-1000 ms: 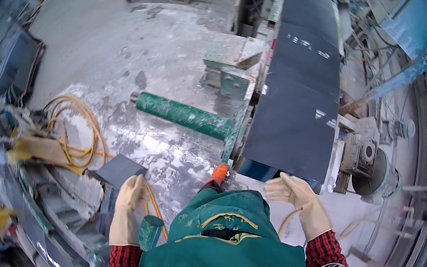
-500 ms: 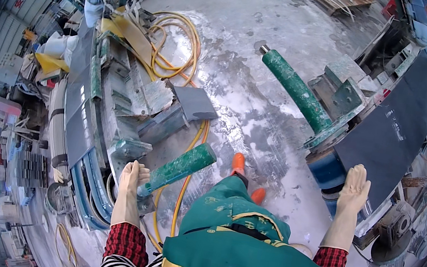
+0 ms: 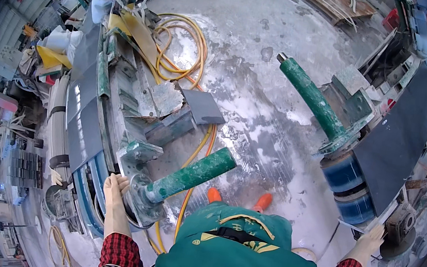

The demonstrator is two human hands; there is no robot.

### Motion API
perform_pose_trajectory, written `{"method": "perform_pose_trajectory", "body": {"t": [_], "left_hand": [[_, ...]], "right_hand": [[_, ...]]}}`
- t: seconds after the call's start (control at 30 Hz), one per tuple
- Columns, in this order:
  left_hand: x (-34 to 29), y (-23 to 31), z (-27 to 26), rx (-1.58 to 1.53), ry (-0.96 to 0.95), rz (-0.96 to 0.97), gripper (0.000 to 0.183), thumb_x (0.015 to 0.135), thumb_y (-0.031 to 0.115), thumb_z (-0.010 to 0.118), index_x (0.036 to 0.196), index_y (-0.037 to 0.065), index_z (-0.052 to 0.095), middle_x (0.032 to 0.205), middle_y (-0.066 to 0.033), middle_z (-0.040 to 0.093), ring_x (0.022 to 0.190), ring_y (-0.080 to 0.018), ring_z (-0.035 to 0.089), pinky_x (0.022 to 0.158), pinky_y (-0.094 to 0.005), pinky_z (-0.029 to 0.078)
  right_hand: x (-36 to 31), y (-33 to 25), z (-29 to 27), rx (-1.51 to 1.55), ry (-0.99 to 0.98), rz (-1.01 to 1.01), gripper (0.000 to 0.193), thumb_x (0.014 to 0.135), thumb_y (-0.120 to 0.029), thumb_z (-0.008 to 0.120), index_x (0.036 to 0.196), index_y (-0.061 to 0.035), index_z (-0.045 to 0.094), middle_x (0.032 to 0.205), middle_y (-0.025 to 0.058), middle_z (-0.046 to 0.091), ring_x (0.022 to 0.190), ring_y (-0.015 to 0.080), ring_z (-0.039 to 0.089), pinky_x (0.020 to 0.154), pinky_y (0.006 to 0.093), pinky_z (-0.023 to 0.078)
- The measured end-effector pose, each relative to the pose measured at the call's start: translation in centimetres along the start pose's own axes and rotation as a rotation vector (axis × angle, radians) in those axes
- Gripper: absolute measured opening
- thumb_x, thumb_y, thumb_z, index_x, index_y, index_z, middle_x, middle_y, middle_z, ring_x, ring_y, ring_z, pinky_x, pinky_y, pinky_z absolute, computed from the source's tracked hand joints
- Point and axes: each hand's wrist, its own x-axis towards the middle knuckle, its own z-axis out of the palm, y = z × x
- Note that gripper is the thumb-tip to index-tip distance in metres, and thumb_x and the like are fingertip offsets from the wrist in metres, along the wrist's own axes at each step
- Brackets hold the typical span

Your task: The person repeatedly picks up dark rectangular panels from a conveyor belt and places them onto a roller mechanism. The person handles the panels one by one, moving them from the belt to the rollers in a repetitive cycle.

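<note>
The left roller [image 3: 194, 175], green and streaked with pale residue, is jutting from its mount [image 3: 148, 201] at the near end of the left belt [image 3: 85, 142], pointing into the gap between the two lines. The left hand [image 3: 116, 189] is sitting just beside that mount, next to a blue drum [image 3: 86, 191]; its fingers are lying close together and bending slightly, and from where I am standing I cannot tell whether they are touching or gripping the frame.

Opposite, the right hand [image 3: 372, 238] is extending near the lower end of the right belt [image 3: 395, 141], between a second blue drum [image 3: 353, 207] and a motor [image 3: 400, 226]. Its fingers are stretching out nearly straight, side by side, and closing on nothing that I can see. Farther up, the right roller [image 3: 313, 98], also green, is jutting inward over the floor [image 3: 265, 142].

Between the lines, the person is wearing a green and yellow apron [image 3: 240, 263] and is standing in orange boots [image 3: 264, 202]. Beyond the left roller, a grey plate [image 3: 204, 107] is resting on the metalwork, and a yellow hose [image 3: 201, 56] is lying in loops. Farthest out, a wooden pallet [image 3: 351, 7] is lying on the floor.
</note>
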Motion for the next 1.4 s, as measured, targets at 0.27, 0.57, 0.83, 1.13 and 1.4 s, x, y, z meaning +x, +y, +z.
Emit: {"method": "perform_pose_trajectory", "body": {"t": [0.27, 0.57, 0.83, 1.13, 1.4], "left_hand": [[7.4, 1.1, -4.9, 0.492, 0.164, 0.487, 0.049, 0.102, 0.022, 0.053, 0.145, 0.000, 0.044, 0.147, -0.0177, 0.047, 0.138, -0.0279, 0.043, 0.116, -0.0365, 0.031], [15.3, -1.9, -4.5, 0.989, 0.295, 0.783, 0.049, 0.098, 0.018, 0.053, 0.145, 0.006, 0.044, 0.149, -0.0234, 0.042, 0.139, -0.0432, 0.035, 0.119, -0.0469, 0.025], [14.1, -1.3, -4.6, 0.915, 0.317, 0.808, 0.048, 0.095, 0.014, 0.056, 0.141, 0.005, 0.048, 0.147, -0.0219, 0.045, 0.139, -0.0423, 0.037, 0.117, -0.0469, 0.028], [13.6, -1.2, -4.6, 0.868, 0.340, 0.784, 0.045, 0.094, 0.012, 0.058, 0.138, 0.004, 0.052, 0.145, -0.0206, 0.049, 0.137, -0.0413, 0.040, 0.117, -0.0465, 0.029], [12.9, -0.9, -4.3, 0.920, 0.370, 0.805, 0.046, 0.091, 0.006, 0.059, 0.136, 0.002, 0.053, 0.142, -0.0215, 0.050, 0.135, -0.0405, 0.042, 0.116, -0.0468, 0.030]], "right_hand": [[-10.5, 4.6, -11.6, -0.239, 0.073, 0.338, 0.060, 0.107, -0.039, 0.022, 0.149, 0.0013, 0.031, 0.156, 0.0147, 0.034, 0.145, 0.0263, 0.033, 0.119, 0.0381, 0.033], [-18.6, 14.0, -2.7, -0.351, -0.102, 0.543, 0.061, 0.106, -0.044, 0.026, 0.152, -0.0024, 0.029, 0.159, 0.0120, 0.030, 0.148, 0.0234, 0.028, 0.119, 0.0351, 0.032], [-21.3, 26.4, 13.4, -0.553, -0.328, 0.613, 0.054, 0.106, -0.042, 0.036, 0.135, 0.0012, 0.051, 0.135, 0.0157, 0.059, 0.120, 0.0287, 0.060, 0.100, 0.0392, 0.052], [-28.8, 38.0, 24.2, -0.675, -0.608, 0.772, 0.054, 0.106, -0.041, 0.038, 0.131, 0.0047, 0.053, 0.131, 0.0189, 0.061, 0.115, 0.0308, 0.062, 0.095, 0.0410, 0.054], [-26.8, 43.5, 27.4, -0.753, -0.589, 0.825, 0.050, 0.106, -0.039, 0.038, 0.123, 0.0041, 0.057, 0.120, 0.0197, 0.065, 0.108, 0.0342, 0.064, 0.090, 0.0469, 0.054]]}}
